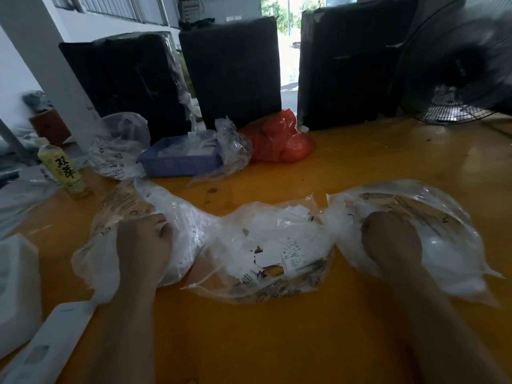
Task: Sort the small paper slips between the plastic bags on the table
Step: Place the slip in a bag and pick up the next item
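Observation:
Three clear plastic bags lie in a row on the yellow table (277, 342). The middle bag (266, 286) holds several small white paper slips (277, 253) with print on them. My left hand (144, 242) sits on the left bag (110, 206), its fingers curled down against the plastic; what they grip is hidden. My right hand (390, 239) reaches into the right bag (432, 206), which is full of white slips, and its fingers are hidden inside.
Behind the bags stand a blue tray (180, 162) of plastic bits, a red bag (279, 139), another clear bag (119, 145) and a green drink bottle (65, 170). Three black wrapped bundles (235, 73) line the back. A fan (465, 67) stands far right. White foam pieces (16, 286) lie at the left.

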`<state>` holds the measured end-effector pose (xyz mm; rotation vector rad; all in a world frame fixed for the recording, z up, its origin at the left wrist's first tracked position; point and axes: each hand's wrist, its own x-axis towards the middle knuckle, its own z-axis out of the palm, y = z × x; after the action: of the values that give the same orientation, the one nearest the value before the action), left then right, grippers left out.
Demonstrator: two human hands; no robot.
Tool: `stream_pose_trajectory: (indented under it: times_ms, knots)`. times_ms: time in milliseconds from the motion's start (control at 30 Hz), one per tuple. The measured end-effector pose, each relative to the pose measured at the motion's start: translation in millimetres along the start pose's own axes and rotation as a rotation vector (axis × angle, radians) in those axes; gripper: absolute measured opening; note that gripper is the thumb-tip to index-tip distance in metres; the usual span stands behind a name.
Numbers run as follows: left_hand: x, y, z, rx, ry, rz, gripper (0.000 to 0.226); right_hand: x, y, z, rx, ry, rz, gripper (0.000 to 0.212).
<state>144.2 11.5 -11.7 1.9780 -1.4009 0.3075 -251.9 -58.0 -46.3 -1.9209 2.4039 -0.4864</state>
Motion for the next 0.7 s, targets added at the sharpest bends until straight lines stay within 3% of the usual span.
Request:
stream_pose_trajectory:
  times_ms: [100,233,333,400,500,600,700]
  knots:
    - [7,-1,0,0.083,-0.032,-0.015,0.01,0,1,-4,0.059,0.179,-0.028,0.025]
    - [2,3,-6,0.124,0.164,-0.18,0.029,-5,-7,-5,0.303,0.293,-0.06,0.019]
    - [-12,32,-9,-0.067,0.377,-0.014,0.027,-14,-22,-6,0.599,0.359,-0.091,0.013]
    - [-30,62,-2,-0.287,0.378,0.17,0.021,-20,-33,-6,0.789,0.303,-0.134,0.014]
    - [-63,107,15,-0.568,-0.048,0.194,0.034,-34,-48,0,1.109,0.026,-0.235,0.019]
    - [-84,124,36,-0.781,-0.489,0.068,0.047,-49,-62,8,1.322,-0.231,-0.274,0.026]
    - [-92,120,53,-0.932,-0.638,-0.092,0.045,-54,-70,16,1.279,-0.315,-0.299,0.029]
